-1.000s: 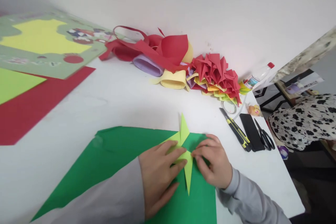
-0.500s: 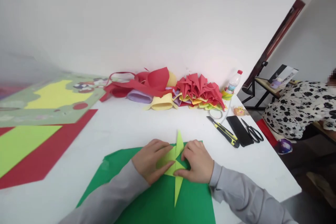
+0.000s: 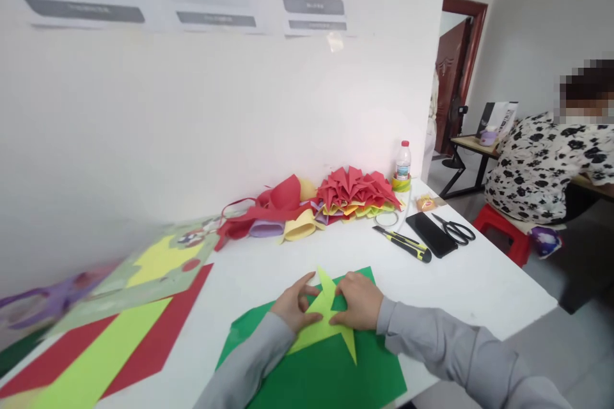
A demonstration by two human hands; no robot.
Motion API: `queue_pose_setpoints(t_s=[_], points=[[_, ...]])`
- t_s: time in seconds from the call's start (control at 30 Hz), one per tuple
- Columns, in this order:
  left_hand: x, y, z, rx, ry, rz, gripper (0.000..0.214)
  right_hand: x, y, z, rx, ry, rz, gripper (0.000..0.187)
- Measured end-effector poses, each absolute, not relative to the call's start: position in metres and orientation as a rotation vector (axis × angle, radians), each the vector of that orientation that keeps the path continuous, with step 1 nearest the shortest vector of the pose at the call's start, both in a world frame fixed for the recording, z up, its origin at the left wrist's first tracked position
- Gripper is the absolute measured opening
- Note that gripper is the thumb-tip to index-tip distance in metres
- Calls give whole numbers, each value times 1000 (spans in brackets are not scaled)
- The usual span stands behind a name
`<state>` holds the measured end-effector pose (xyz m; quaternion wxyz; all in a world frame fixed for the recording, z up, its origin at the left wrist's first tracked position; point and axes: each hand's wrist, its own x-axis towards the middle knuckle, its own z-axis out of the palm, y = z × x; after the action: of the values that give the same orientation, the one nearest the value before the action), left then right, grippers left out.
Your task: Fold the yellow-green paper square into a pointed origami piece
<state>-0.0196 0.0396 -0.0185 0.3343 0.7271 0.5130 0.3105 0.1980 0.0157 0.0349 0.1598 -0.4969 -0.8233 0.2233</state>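
Observation:
A folded yellow-green paper shape (image 3: 326,323) with pointed tips lies on a green sheet (image 3: 330,374) on the white table (image 3: 480,281). My left hand (image 3: 292,303) presses on its left side, thumb and fingers bent onto the paper. My right hand (image 3: 361,300) rests on its right side with the fingers curled down onto a fold. Both hands touch the shape and almost meet over its middle.
Red and yellow-green sheets (image 3: 110,351) lie at the left. A heap of red, yellow and purple folded paper (image 3: 311,204) sits by the wall with a bottle (image 3: 403,163). A utility knife (image 3: 403,244), black case (image 3: 430,234) and scissors (image 3: 455,228) lie right. A person in a patterned top (image 3: 542,166) sits at the right.
The camera has tilted up, so the wall, door and seated person now show. My hands stay on the paper shape, now closer together over its middle.

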Motion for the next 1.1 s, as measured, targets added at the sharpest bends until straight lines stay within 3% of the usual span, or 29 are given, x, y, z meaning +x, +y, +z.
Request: queue_pose_setpoints(t_s=[0.13, 0.33, 0.57, 0.73, 0.9, 1.1], points=[[-12, 37, -11, 1668, 1222, 897, 105, 202, 22, 34, -1404, -2298, 725, 36], [-8, 36, 11, 1494, 1113, 999, 97, 205, 26, 37, -1308, -2192, 916, 19], [5, 51, 26, 1444, 1027, 952, 72, 215, 32, 40, -1199, -1964, 1081, 14], [20, 49, 15, 1469, 1048, 809, 31, 216, 29, 38, -1170, -1869, 1108, 21], [9, 36, 11, 1410, 1104, 845, 28, 218, 32, 30, -1149, -1790, 1209, 33], [11, 29, 16, 1319, 1197, 922, 47, 217, 31, 26, -1087, -1762, 1251, 30]])
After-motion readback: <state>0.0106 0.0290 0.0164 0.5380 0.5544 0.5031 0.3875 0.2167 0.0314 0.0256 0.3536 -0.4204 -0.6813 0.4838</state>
